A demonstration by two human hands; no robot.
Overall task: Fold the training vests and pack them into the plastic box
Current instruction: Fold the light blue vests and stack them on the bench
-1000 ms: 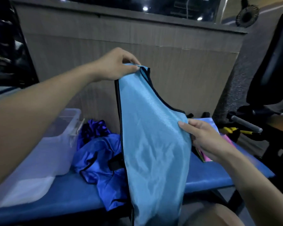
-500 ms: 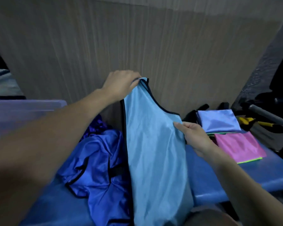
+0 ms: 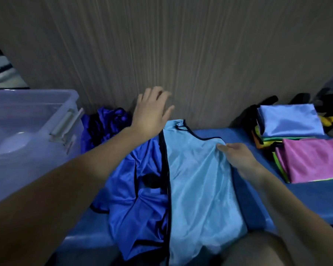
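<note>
A light blue vest (image 3: 198,185) with black trim lies lengthwise on the blue bench (image 3: 250,198), folded in half, its lower end hanging over the front edge. My right hand (image 3: 236,156) grips its right edge near the armhole. My left hand (image 3: 152,110) hovers open above the vest's top strap, fingers spread, holding nothing. A crumpled dark blue vest (image 3: 136,194) lies just left of it, partly under it. The clear plastic box (image 3: 31,120) stands at the left end of the bench.
Folded vests sit at the right end of the bench: a pale blue one (image 3: 288,120) on a stack and a pink one (image 3: 313,160) in front. A wood-grain wall (image 3: 181,54) rises directly behind. Another dark blue bundle (image 3: 108,121) lies by the box.
The light blue vest went from hanging upright to lying on the bench. My left hand let go of its top strap and opened. The camera tilted downward.
</note>
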